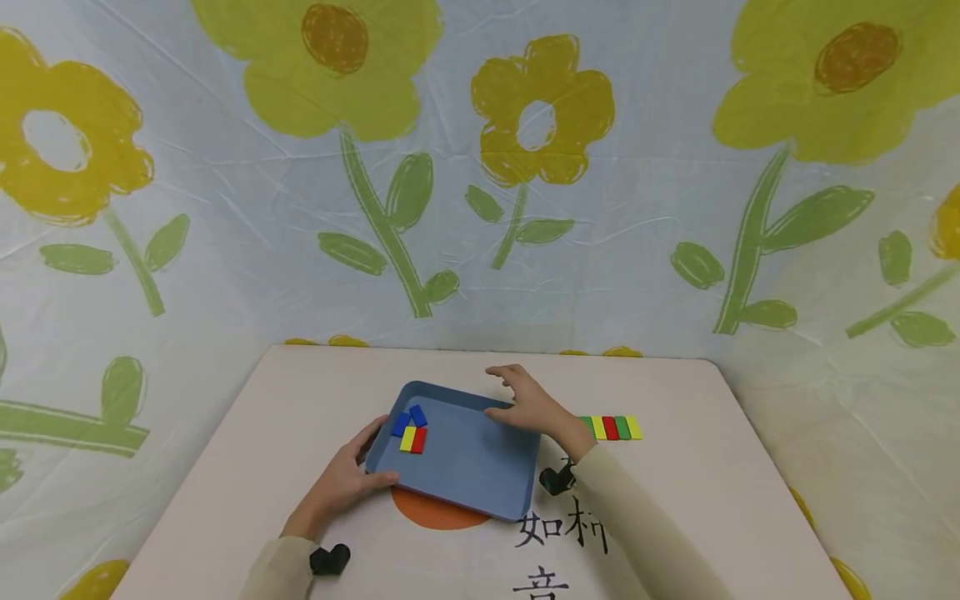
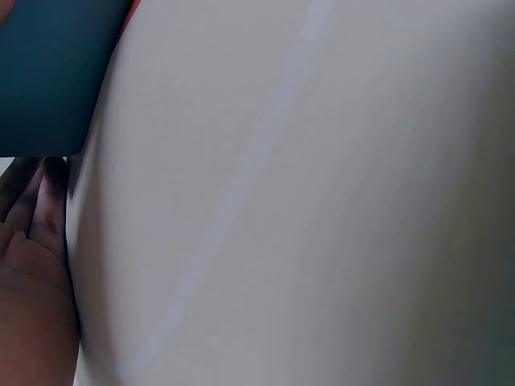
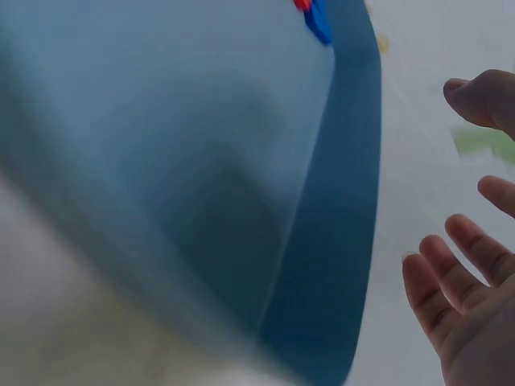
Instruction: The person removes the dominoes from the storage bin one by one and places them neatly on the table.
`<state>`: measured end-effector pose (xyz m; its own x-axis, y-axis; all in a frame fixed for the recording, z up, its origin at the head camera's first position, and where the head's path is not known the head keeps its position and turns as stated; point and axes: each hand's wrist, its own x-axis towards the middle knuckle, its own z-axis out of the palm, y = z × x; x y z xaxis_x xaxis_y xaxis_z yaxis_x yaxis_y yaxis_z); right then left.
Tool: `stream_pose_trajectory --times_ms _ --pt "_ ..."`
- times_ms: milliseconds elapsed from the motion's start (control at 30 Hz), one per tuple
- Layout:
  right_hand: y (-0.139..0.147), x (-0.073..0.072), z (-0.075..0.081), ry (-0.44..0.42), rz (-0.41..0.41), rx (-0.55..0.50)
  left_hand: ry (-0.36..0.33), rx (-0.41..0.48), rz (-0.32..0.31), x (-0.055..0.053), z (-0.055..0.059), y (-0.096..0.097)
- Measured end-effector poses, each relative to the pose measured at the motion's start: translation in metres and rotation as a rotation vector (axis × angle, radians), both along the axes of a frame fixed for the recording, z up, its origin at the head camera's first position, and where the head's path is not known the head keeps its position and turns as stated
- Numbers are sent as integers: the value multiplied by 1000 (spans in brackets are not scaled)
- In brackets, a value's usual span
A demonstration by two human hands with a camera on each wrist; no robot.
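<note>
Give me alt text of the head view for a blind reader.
A person's left hand grips the left end of a blue tray holding four tiles, while the right hand, fingers apart, is near its far right corner. More coloured tiles lie in a row on the table, before a flower-print backdrop.

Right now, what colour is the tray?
The tray is plain greyish blue; the head view shows it best.

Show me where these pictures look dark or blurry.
Head view: fairly even light, with the blue-gray tray and the tiles in it reading clearly; left wrist view: the left hand looks shadowed, and the tabletop darkens toward the right edge; right wrist view: the tray's nearest edge is blurred, a soft dark patch lies on its floor, while the right hand looks sharper.
</note>
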<state>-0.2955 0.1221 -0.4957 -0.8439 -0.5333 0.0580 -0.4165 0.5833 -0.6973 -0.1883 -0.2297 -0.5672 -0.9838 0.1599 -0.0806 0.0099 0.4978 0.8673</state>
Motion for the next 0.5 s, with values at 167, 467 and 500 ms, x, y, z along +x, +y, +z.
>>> stream_pose_trajectory --times_ms 167,467,500 --pt "-31 -1 -6 0 78 15 -15 16 1 -1 -1 0" --pt "-71 -2 -15 -9 177 75 -10 29 3 -1 1 -1" --pt "-74 -4 -17 -10 183 81 -12 31 3 -2 1 -1"
